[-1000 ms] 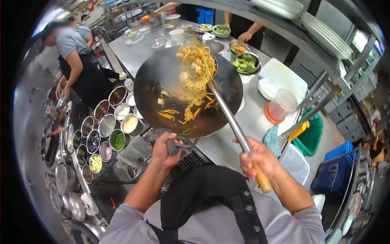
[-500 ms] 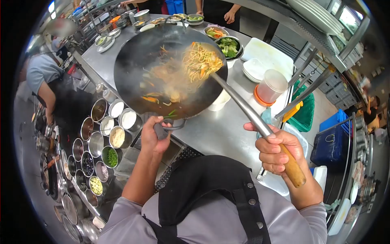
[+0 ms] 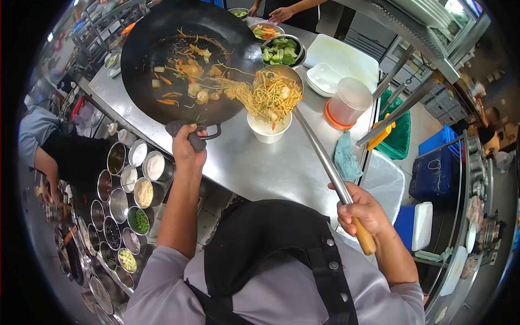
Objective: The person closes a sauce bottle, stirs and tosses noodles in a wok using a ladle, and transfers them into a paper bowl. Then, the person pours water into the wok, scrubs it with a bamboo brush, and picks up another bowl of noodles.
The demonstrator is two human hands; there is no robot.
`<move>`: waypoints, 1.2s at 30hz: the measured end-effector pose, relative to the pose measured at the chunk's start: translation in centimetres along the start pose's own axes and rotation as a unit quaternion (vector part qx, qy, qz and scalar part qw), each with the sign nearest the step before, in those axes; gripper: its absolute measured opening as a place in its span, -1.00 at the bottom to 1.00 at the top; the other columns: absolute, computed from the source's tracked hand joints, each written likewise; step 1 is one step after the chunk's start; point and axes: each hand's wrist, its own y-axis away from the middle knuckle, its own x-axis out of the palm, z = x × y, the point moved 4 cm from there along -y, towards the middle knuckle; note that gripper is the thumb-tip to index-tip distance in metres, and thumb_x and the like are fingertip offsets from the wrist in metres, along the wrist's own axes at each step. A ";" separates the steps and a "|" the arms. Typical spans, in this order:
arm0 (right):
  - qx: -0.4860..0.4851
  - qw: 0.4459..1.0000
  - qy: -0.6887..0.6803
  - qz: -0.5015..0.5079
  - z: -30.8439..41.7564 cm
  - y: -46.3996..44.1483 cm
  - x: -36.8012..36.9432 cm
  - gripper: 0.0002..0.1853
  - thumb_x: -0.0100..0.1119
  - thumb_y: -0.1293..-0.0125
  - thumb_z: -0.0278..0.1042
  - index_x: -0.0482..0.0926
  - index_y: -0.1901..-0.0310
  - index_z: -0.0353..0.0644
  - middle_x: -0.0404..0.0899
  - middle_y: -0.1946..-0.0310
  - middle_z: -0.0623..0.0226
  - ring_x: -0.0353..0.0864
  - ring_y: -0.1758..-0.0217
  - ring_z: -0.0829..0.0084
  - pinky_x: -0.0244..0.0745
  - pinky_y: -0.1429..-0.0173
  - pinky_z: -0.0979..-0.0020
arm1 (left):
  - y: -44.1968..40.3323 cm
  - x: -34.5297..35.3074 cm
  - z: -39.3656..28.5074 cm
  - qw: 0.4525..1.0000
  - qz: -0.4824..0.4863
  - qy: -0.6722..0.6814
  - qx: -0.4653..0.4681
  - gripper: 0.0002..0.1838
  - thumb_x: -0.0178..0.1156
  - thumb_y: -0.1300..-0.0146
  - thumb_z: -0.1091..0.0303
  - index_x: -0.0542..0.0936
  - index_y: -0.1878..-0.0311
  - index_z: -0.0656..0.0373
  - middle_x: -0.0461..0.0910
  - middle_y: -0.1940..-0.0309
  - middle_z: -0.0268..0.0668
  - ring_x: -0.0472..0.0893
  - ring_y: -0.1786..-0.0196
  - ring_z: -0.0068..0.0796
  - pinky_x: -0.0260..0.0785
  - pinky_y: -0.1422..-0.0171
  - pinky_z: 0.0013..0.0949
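My left hand (image 3: 189,145) is closed round a grey cloth (image 3: 187,134) at the loop handle of a large dark wok (image 3: 140,59), which is tilted. Noodles, vegetable pieces and carrot strips lie in the wok. In my right hand (image 3: 362,210) is the wooden handle of a long metal ladle (image 3: 320,150). The ladle's bowl holds a heap of noodles (image 3: 276,95) beside the wok's right rim, and strands trail back into the wok. Directly below the noodles stands a white tub (image 3: 267,135) on the steel table (image 3: 238,173); its inside is mostly hidden.
Beyond the tub are a bowl of green vegetables (image 3: 281,51), white dishes (image 3: 324,78), a cutting board (image 3: 346,59) and a clear container (image 3: 351,100). Ingredient tins (image 3: 119,203) stand at left, near a co-worker. Another person's hands (image 3: 280,14) are at the back.
The wok has moved left and tilted, and its steam has thinned. The ladle with noodles has come out to its right rim, over the white tub. My right hand is lower.
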 end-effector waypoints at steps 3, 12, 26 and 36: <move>-0.019 0.995 0.092 -0.030 -1.0 -0.8 -1.0 -0.43 0.10 -0.29 -0.64 0.35 -0.36 -0.25 0.43 0.55 0.39 0.41 0.68 0.54 0.37 0.57 0.48 | -0.4 -0.1 0.5 1.000 -0.011 0.011 -0.004 -0.89 0.14 -0.17 0.65 0.52 0.24 0.26 0.57 0.26 -0.21 0.51 0.36 -0.39 0.48 0.23 -0.33; -0.081 0.915 0.369 -0.143 -1.3 -0.8 -3.2 -0.29 0.22 -0.27 -0.54 0.29 -0.47 -0.24 0.55 0.50 0.27 0.56 0.61 0.44 0.48 0.44 0.37 | -0.7 0.0 0.5 0.999 -0.030 0.041 -0.014 -0.91 0.15 -0.17 0.65 0.51 0.28 0.25 0.54 0.29 -0.23 0.48 0.39 -0.41 0.49 0.22 -0.30; -0.264 0.793 0.514 -0.193 0.6 -0.7 -4.3 -0.20 0.30 -0.15 -0.59 0.38 -0.49 -0.05 0.61 0.42 -0.02 0.66 0.43 0.04 0.57 0.21 0.23 | 2.3 1.1 -0.5 0.999 -0.008 0.035 -0.039 -0.91 0.18 -0.17 0.62 0.52 0.32 0.20 0.58 0.39 -0.30 0.53 0.49 -0.54 0.55 0.19 -0.36; -0.265 0.506 0.795 -0.205 10.7 0.8 -3.3 -0.14 0.28 -0.03 -0.61 0.48 -0.43 0.30 0.59 0.43 0.22 0.63 0.40 0.08 0.55 0.28 0.11 | 3.6 2.0 -1.0 0.998 -0.002 0.027 -0.049 -0.90 0.18 -0.18 0.60 0.50 0.38 0.16 0.55 0.44 -0.34 0.53 0.47 -0.54 0.54 0.18 -0.33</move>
